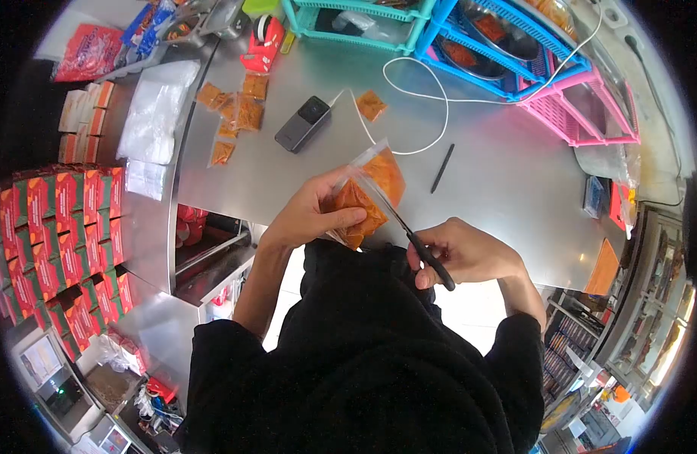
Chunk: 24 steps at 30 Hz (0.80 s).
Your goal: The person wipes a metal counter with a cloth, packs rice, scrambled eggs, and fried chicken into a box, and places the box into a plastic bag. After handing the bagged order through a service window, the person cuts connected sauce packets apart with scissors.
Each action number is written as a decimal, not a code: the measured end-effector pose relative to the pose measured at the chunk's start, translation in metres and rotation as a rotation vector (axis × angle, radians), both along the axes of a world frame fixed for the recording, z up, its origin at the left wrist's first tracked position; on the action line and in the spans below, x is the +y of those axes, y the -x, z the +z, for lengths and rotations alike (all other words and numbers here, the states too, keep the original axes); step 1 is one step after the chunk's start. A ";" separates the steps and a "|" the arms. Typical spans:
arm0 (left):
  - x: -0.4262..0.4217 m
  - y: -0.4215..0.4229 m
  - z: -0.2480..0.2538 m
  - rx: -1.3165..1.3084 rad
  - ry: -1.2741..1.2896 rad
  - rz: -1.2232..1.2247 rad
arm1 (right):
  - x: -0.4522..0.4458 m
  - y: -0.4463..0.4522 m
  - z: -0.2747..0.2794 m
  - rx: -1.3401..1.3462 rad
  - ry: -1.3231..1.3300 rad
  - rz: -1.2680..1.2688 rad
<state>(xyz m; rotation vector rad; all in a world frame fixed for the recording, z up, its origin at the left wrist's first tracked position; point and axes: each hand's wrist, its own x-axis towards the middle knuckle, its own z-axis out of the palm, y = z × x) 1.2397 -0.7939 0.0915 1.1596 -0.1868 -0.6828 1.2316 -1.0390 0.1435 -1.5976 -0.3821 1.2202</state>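
Note:
My left hand (pixel 307 213) is closed on clear plastic sachets (pixel 384 175) filled with an orange powder or paste, held above the table's near edge. Its thumb lies across the nearer part. In my right hand (pixel 473 251) is a pair of scissors (pixel 433 261) with black handles. The metal blades lie diagonally across the sachets, between the nearer and farther parts. Whether the blades have cut through I cannot tell. Beyond my hands, a single small orange sachet (pixel 371 105) lies on the table, and several more sachets (pixel 249 115) lie in a group to the left.
A dark grey device (pixel 303 125) with a white cable (pixel 444 102) sits on the metal table (pixel 515 181), near a black pen (pixel 442 168). Teal, blue (pixel 469 72) and pink baskets stand behind. A red tape dispenser (pixel 263 44), plastic bags (pixel 159 113) and stacked red-green boxes (pixel 60 227) are left.

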 end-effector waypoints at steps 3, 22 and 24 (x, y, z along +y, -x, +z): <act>0.001 0.000 0.002 0.017 -0.001 -0.015 | 0.003 -0.005 0.015 -0.002 0.103 -0.008; -0.004 -0.002 0.001 0.023 -0.043 -0.109 | 0.017 -0.010 -0.002 -0.220 0.148 -0.014; -0.007 -0.001 -0.005 -0.005 -0.085 -0.159 | 0.022 -0.013 -0.004 -0.271 0.152 0.021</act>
